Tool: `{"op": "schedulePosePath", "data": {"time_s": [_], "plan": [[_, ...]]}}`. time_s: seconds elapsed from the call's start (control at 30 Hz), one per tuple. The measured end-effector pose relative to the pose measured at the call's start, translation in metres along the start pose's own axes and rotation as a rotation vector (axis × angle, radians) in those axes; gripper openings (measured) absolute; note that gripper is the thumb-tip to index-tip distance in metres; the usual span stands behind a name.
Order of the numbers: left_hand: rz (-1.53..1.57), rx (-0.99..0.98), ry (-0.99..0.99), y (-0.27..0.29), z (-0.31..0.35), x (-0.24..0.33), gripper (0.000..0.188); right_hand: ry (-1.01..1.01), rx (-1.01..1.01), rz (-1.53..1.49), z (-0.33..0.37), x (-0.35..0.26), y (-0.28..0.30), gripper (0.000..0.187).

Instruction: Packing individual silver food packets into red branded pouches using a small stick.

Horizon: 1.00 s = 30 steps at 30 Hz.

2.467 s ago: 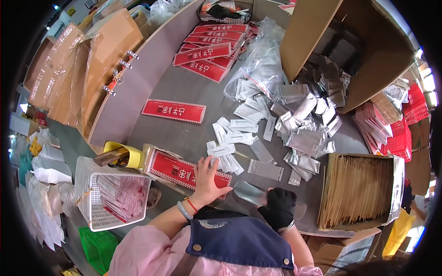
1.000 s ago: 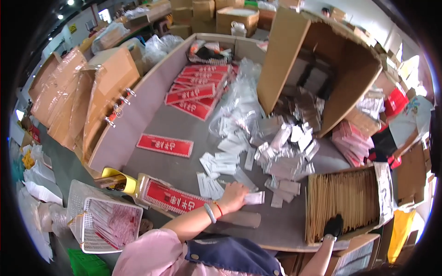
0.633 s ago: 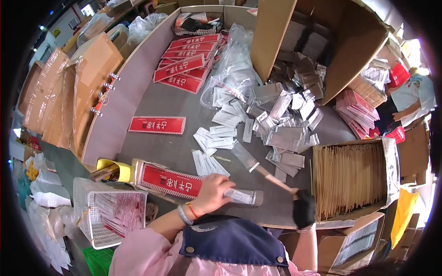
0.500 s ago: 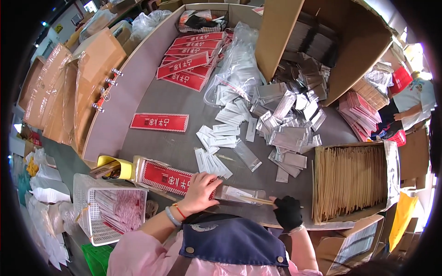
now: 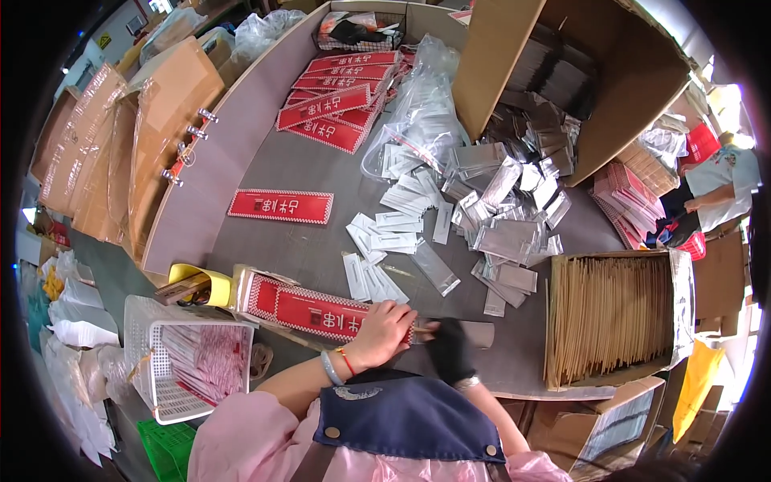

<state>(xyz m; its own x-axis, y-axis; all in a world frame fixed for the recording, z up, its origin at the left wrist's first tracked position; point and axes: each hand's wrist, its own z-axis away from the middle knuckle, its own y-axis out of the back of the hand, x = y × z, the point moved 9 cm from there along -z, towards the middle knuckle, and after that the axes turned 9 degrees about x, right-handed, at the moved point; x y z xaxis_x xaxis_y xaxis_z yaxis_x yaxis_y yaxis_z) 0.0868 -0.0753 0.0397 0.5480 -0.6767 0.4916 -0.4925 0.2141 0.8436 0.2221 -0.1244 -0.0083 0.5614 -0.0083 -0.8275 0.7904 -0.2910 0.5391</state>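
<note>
My left hand (image 5: pixel 387 333), bare with a bangle and a red cord at the wrist, curls its fingers over the right end of a red printed paper sleeve (image 5: pixel 321 312). The sleeve lies on others like it in an open cardboard tray (image 5: pixel 243 291) at the table's near edge. Close by on the right, my right hand (image 5: pixel 450 351) wears a black glove, its pale fingertips at the sleeve's end. That hand is smeared by motion, and whether chopsticks are in it is hidden. From beneath it a clear flat packet (image 5: pixel 480 334) sticks out to the right.
A carton of wooden chopsticks (image 5: pixel 614 317) stands on the right. White slips (image 5: pixel 373 277), silvery packets (image 5: pixel 510 241), one red sleeve (image 5: pixel 281 206) and a sleeve pile (image 5: pixel 337 100) lie beyond my hands. A yellow holder (image 5: pixel 213 289) and white basket (image 5: pixel 165 410) are left.
My left hand and the red sleeve have shifted right. My right hand has moved left over the clear packet to the sleeve's end. The chopsticks it held are now out of sight.
</note>
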Motion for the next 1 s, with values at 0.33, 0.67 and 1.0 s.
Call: {"op": "schedulePosePath", "data": {"time_s": [0.33,0.67,1.0], "plan": [[-0.111,-0.222,-0.268,0.021,-0.019,0.021,0.012,0.306,-0.207,0.462,-0.020,-0.053,0.021,0.062],[-0.116,0.345,0.225,0.072,0.014,-0.073,0.074,0.248,-0.063,0.540,-0.017,-0.057,0.063,0.062],[-0.031,0.250,0.485,0.022,0.049,-0.075,0.104,0.242,-0.224,0.507,-0.011,-0.061,0.048,0.058]]}}
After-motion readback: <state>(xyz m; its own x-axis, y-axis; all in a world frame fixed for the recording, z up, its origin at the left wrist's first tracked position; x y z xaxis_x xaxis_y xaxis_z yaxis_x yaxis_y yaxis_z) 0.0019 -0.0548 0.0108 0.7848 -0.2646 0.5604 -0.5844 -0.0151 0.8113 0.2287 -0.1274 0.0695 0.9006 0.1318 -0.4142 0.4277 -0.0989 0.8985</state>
